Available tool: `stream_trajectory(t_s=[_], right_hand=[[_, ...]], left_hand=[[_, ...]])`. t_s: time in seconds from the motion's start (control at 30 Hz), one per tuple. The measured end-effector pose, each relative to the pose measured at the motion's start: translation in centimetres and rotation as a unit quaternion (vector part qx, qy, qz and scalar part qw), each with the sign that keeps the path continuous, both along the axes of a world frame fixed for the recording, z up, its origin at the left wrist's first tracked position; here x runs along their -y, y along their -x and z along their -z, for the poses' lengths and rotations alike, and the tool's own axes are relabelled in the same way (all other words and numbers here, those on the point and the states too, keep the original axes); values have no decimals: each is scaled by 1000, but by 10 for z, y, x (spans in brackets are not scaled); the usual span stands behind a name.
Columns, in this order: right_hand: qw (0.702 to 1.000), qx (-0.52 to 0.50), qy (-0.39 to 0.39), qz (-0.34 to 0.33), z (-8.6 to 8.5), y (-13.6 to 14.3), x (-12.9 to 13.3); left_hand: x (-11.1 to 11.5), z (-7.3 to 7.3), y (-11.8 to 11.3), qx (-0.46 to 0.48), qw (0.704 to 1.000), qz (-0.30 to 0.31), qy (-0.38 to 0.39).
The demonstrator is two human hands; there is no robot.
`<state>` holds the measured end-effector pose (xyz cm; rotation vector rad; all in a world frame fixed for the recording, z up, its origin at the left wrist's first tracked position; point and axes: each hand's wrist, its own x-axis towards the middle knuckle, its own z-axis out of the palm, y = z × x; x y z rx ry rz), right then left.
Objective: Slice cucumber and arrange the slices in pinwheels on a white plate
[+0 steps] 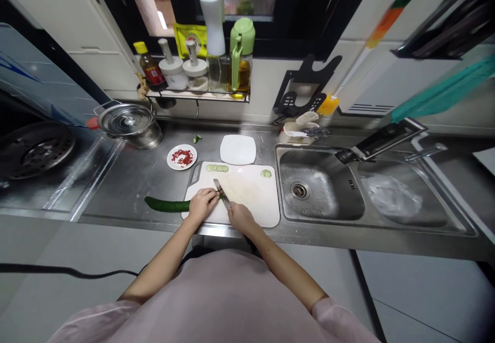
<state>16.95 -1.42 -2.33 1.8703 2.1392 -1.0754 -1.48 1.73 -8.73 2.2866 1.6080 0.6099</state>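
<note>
Cucumber (167,205) under left hand (203,203)

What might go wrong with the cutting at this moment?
The left hand steadies the cucumber right beside the knife, so a slip might nick a finger. The cucumber's far end hangs past the cutting board, so it could roll or pivot. The slices lying above the blade might get knocked if the right hand pushes forward.

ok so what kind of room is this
Most likely a home kitchen: there's a steel sink set into the counter, a rack of oil and seasoning bottles, and a cutting board with cucumber slices on it.
</note>
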Motion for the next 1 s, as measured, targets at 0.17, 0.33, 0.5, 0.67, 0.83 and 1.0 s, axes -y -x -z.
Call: stream_trajectory(t_s=[0.17, 0.33, 0.5, 0.67, 0.83, 1.0], right_hand=[[1000, 13, 9, 4, 2, 1, 2], [1000, 13, 5, 0, 3, 3, 0], [1000, 20, 0, 2, 2, 4, 2], [999, 29, 13, 5, 1, 9, -1], [999, 42, 14, 4, 4, 10, -1], [999, 46, 5, 7, 10, 11, -1]], left_hand=[[0, -2, 0, 1, 1000, -5, 9], [0, -3, 0, -6, 1000, -2, 7], [0, -3, -1, -7, 1000, -2, 0], [0, -2, 0, -6, 1000, -5, 6], [0, -1, -1, -6, 1000, -1, 3], [0, 1, -2, 1, 1000, -1, -6]])
